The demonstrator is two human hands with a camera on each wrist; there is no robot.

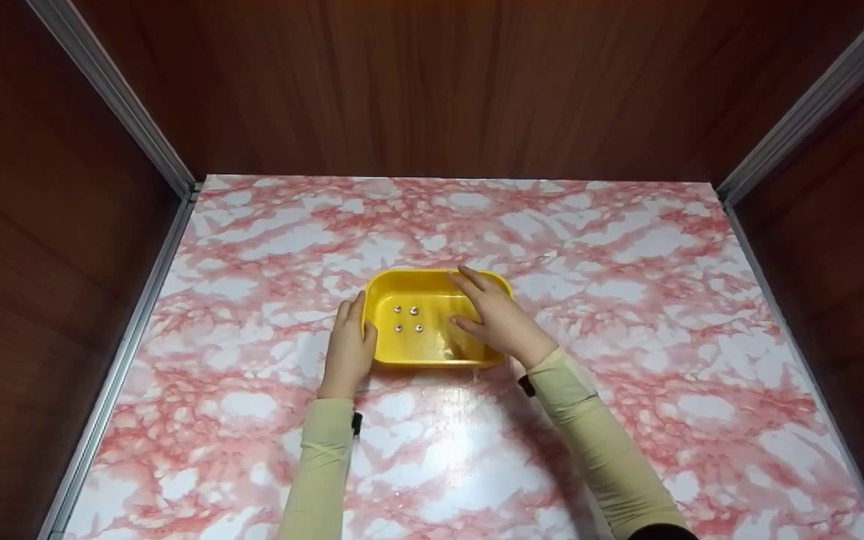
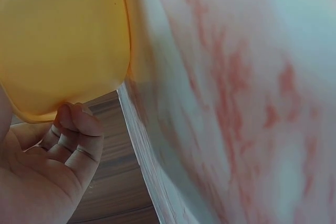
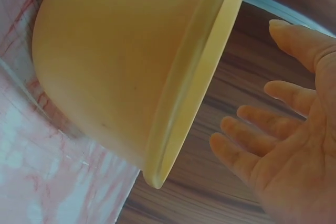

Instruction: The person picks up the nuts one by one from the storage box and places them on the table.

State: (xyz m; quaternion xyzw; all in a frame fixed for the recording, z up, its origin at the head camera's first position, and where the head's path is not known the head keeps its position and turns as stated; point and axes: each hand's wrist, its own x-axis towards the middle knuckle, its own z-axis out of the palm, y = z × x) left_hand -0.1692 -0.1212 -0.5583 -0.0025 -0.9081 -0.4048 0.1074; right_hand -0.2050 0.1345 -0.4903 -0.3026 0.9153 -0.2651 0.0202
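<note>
A yellow plastic basin (image 1: pixel 432 352) sits on the marbled tabletop. Several small shiny round pieces (image 1: pixel 414 310) lie on its floor, left of the middle. At the basin's left side my left hand (image 1: pixel 348 352) grips the rim, thumb at the near left part and fingers along the outer wall. In the left wrist view the fingers (image 2: pixel 86 124) bend against the basin's edge. My right hand (image 1: pixel 503 319) hovers over the basin's right end, covering part of it. The right wrist view shows its fingers (image 3: pixel 236 156) spread and apart from the rim, holding nothing.
The red and white marbled tabletop (image 1: pixel 627 315) surrounds the basin. Dark wood panels stand at the back (image 1: pixel 462 90), left (image 1: pixel 42 225) and right (image 1: pixel 837 187), with metal strips (image 1: pixel 121 112) at the corners.
</note>
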